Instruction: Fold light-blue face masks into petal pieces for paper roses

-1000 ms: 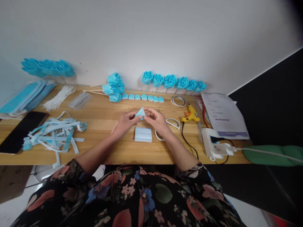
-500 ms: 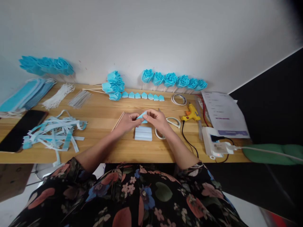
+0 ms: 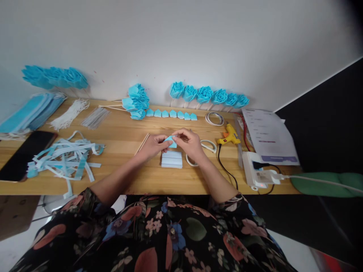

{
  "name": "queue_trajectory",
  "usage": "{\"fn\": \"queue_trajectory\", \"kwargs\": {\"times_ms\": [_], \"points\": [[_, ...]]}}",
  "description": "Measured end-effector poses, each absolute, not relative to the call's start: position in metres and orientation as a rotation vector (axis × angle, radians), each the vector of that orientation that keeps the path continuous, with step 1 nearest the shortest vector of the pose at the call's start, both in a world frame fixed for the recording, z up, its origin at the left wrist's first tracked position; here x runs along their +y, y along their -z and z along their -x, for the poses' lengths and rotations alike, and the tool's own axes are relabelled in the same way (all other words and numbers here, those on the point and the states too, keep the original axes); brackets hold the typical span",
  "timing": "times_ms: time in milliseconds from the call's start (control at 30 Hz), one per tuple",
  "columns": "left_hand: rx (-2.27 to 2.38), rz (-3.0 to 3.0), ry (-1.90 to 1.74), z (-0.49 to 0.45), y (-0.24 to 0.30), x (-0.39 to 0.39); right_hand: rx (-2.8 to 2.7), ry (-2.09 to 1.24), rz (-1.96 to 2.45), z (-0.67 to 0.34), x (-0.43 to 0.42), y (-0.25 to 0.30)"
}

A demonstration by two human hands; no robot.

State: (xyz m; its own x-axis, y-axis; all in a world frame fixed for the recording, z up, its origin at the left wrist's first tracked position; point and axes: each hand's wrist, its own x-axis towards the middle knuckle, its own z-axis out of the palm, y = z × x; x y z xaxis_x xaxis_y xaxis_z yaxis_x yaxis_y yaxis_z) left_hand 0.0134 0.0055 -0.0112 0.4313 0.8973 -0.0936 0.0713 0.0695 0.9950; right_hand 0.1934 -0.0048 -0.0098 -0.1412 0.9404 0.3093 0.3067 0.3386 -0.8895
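Both hands meet over the middle of the wooden table [image 3: 124, 181]. My left hand [image 3: 153, 146] and my right hand [image 3: 189, 143] each pinch one small folded blue piece [image 3: 171, 141] between their fingertips, just above a small stack of cut blue pieces [image 3: 171, 159]. A thin wooden stick [image 3: 141, 144] lies to the left of my left hand. White scissors [image 3: 204, 148] lie partly under my right wrist.
A row of small folded blue pieces [image 3: 171, 113] and blue fabric roses [image 3: 208, 96] line the wall. A yellow glue gun [image 3: 229, 136], tape roll [image 3: 214, 118], papers [image 3: 266, 136] and power strip [image 3: 256, 170] sit right. Cut strips [image 3: 66, 158], phone [image 3: 24, 155] and masks [image 3: 31, 113] lie left.
The blue piece was an upright triangle held higher; both hands have lowered it toward the stack and folded it smaller between the fingertips.
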Motion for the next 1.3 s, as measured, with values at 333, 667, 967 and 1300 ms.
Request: {"fn": "queue_trajectory", "kwargs": {"times_ms": [333, 667, 967, 1300], "points": [[0.888, -1.258, -0.888, -0.0137, 0.0105, 0.0037, -1.924, -0.443, 0.955, -0.2013, -0.0019, 0.0126], [0.833, -1.214, -0.907, -0.0138, 0.0109, 0.004, -1.945, -0.381, 0.957, -0.2014, -0.0016, 0.012], [0.83, -1.18, -0.906, -0.0142, 0.0122, 0.0038, -1.949, -0.391, 0.932, -0.2021, -0.0008, 0.0133], [0.904, -1.214, -0.98, -0.0138, 0.012, 0.0035, -1.586, -1.002, 1.058, -0.1975, -0.0055, 0.0107]]}}
